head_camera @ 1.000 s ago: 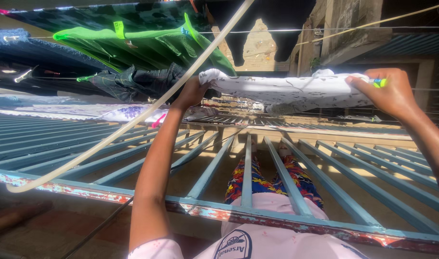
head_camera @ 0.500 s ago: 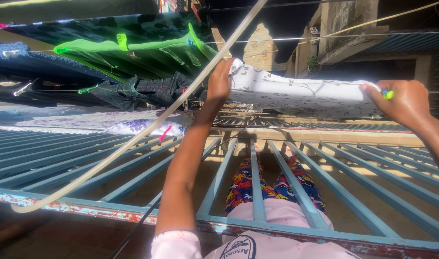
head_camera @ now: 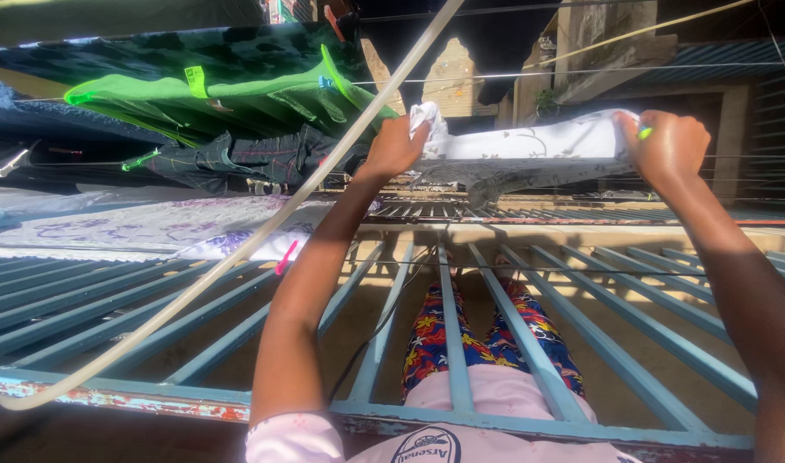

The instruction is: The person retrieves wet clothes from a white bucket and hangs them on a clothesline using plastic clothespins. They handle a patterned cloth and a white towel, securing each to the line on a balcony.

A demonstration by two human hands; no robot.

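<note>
Two hands grip one white patterned cloth [head_camera: 530, 147] stretched between them: left hand [head_camera: 395, 146] closed on its bunched end, right hand [head_camera: 672, 150] closed on the opposite end with a green peg [head_camera: 645, 132].

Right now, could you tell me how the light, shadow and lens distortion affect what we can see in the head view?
Head view: hard sun bleaches the white patterned cloth between the left hand and right hand; both forearms fall in shadow; the building recess at upper right is nearly black; the wide lens fans out the blue metal bars and bows the pale hose; focus stays fairly sharp.
</note>
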